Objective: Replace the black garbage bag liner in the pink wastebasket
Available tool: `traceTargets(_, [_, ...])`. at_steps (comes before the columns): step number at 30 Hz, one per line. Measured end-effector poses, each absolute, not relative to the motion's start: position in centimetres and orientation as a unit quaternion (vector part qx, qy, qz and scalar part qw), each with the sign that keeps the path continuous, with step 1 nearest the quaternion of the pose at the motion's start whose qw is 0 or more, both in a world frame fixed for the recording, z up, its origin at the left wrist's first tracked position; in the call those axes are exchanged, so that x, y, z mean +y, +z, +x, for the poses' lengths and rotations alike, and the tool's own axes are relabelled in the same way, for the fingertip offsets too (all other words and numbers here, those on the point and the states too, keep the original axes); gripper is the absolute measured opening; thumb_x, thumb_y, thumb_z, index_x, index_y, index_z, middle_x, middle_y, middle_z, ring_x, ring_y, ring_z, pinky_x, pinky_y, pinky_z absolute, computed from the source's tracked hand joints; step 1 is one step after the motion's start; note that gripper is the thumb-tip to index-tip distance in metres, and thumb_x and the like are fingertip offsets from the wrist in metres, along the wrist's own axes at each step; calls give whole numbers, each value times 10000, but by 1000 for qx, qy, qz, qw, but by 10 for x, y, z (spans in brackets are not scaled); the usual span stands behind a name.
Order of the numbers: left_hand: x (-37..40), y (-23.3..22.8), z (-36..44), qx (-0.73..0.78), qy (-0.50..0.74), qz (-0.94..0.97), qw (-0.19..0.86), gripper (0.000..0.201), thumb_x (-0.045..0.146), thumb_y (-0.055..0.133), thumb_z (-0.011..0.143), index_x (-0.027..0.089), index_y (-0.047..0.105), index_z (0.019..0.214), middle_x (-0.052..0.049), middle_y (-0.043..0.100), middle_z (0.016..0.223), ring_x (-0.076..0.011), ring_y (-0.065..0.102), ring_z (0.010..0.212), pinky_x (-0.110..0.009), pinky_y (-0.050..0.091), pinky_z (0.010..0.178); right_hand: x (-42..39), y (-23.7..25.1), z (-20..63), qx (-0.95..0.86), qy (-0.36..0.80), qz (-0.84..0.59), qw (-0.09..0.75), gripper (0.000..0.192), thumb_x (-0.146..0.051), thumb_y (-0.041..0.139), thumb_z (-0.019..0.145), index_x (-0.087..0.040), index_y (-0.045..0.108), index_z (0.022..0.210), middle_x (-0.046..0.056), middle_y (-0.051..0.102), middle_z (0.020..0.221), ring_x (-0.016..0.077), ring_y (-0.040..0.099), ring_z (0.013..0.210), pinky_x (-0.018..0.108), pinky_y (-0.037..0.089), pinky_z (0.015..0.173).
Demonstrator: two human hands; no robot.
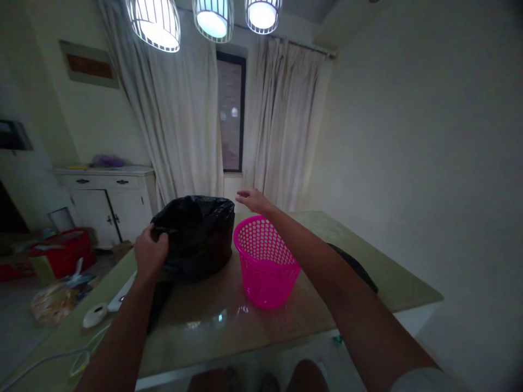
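Note:
A black plastic bag [204, 239] stands on the table with its mouth spread wide; whether anything is inside or under it is hidden. My left hand [151, 247] pinches the bag's rim at its left side. Just right of the bag is a bright pink perforated plastic basket [269, 283], upright and apart from the bag. My right hand [254, 200] is stretched out above the basket's far rim, close to the bag's right edge, its fingers extended with nothing in them. My right forearm covers part of the basket's right rim.
Behind my right forearm lies a dark curved object [355, 264] on the table [318, 223]. A white round item [95, 315], a white strip and a cable [49, 359] are at the left edge. A white cabinet [102, 204] stands beyond; pendant lamps [212, 22] hang overhead.

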State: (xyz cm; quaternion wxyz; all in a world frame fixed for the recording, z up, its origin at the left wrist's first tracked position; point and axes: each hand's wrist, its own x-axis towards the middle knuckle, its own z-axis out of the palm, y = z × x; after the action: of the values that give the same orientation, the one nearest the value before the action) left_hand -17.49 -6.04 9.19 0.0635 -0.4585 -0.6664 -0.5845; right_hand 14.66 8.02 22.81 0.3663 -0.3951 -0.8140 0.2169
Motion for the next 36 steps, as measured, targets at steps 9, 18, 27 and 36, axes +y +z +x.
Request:
traceTargets(9, [-91,85,-97,-642,-570,-495,133,536,406,543,970,111,635,1408,-242,676,1352,-402,608,1317,-633,413,1182,88,198,358,-598,98,-688,399,465,-249,429,1074,-83,673,1433,199,744,1339,198,723,1193,330,541,1039])
traceTargets(18, [-118,91,34,-338,-495,-795,96,362,313,512,1080,257,636,1415,-119,723,1417,-296,641,1299,-504,370,1096,-29,31,468,-698,62,-701,134,747,-360,909,739,-170,694,1428,213,660,1485,377,638,1379,451,496,1182])
traceTargets(27, [-123,91,61,-328,-475,-813,76,145,260,560,1073,239,695,1023,-31,782,963,-235,693,965,-484,354,1017,-58,47,485,-530,-24,-785,321,386,-397,408,1012,-226,747,1081,208,752,1183,368,707,1184,460,563,1073])
traceTargets(36, [-130,92,68,-308,-482,-816,81,126,242,575,1057,233,698,1033,-24,764,913,-223,668,903,-466,379,960,-34,257,461,-520,-53,-630,575,504,-364,299,1048,-261,687,1354,167,709,1405,316,666,1336,451,581,1034])
